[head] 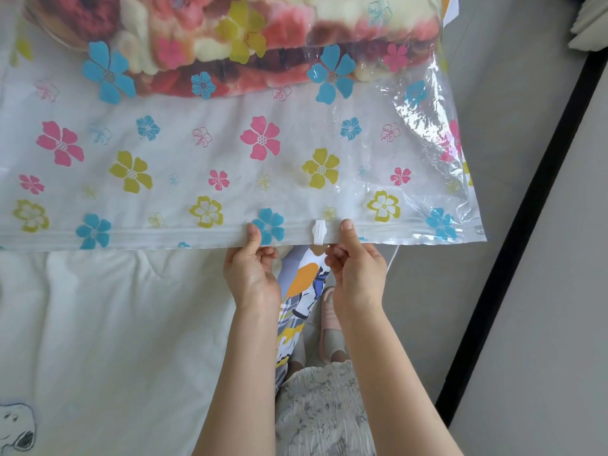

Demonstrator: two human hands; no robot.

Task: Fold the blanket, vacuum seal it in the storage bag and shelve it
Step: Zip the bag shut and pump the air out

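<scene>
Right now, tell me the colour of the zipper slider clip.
White, clearest in the head view: the slider clip sits between both thumbs.

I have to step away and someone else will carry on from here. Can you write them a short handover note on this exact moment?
Left hand: pinches the zip strip at the near edge of the storage bag, thumb on top.
Right hand: same grip on the strip, just right of the white slider clip.
Blanket: folded and inside the bag, at its far end, on the bed.
Done: folding and bagging.
Left: run the clip along the strip to seal it (how much is closed already cannot be told), vacuum out the air, shelve the bag. No vacuum or shelf in view.
</scene>
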